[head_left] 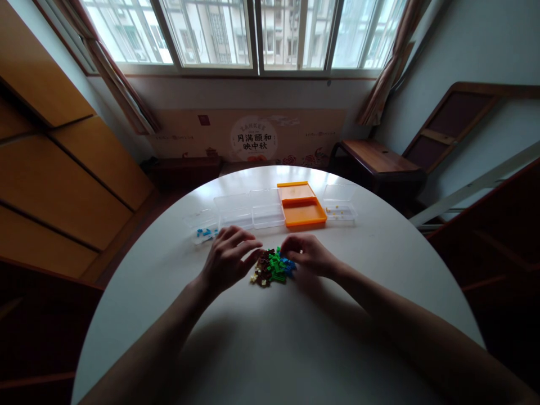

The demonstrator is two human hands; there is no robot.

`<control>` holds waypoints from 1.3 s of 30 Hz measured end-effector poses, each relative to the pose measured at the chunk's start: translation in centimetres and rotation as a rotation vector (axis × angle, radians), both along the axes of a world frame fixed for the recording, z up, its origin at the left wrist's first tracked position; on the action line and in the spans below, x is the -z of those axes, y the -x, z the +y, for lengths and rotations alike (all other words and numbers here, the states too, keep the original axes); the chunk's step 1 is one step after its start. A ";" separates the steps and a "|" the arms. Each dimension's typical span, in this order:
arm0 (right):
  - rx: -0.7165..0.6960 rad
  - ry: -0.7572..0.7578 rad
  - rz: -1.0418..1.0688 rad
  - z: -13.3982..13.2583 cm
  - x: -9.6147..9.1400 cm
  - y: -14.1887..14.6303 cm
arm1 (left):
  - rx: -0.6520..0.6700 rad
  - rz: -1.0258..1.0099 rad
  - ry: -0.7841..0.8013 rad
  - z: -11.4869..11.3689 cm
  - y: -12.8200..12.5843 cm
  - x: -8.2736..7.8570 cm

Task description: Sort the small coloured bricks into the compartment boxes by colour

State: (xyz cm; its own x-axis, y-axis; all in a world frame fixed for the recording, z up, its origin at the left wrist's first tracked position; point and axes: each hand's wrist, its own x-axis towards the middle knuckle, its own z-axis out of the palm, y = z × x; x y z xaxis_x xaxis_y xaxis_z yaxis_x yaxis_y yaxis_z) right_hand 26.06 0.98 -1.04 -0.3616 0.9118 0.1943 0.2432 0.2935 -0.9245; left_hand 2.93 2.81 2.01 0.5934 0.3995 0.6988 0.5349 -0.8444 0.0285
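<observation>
A small pile of plastic building bricks (277, 266) lies on the white round table (270, 337), with green, blue, dark brown and pale yellow pieces mixed together. My left hand (230, 256) hovers at the pile's left side, its fingers stretched and its thumb apart from them. On the other side, my right hand (310, 254) has its fingers curled together at the blue and green pieces. Whether a brick sits between those fingertips is hidden. Beyond my left hand, a clear box (206, 238) holds several blue pieces.
Behind the pile stand an open orange box (304, 220), clear lidded boxes (269, 217) on its left and a clear box with small yellow pieces (341, 212) on its right. A wooden stool-like seat (382, 156) stands past the table's far right edge.
</observation>
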 end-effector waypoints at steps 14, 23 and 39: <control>0.122 -0.518 -0.135 -1.8 -0.7 0.7 | 0.121 0.059 0.212 -1.1 -2.2 0.3; 0.074 -0.722 -0.242 -2.0 -0.3 0.4 | 0.136 0.018 0.275 -1.2 -2.5 0.0; 0.174 -0.633 -0.253 -0.7 0.5 -0.4 | -0.033 0.074 0.009 0.2 -0.3 0.7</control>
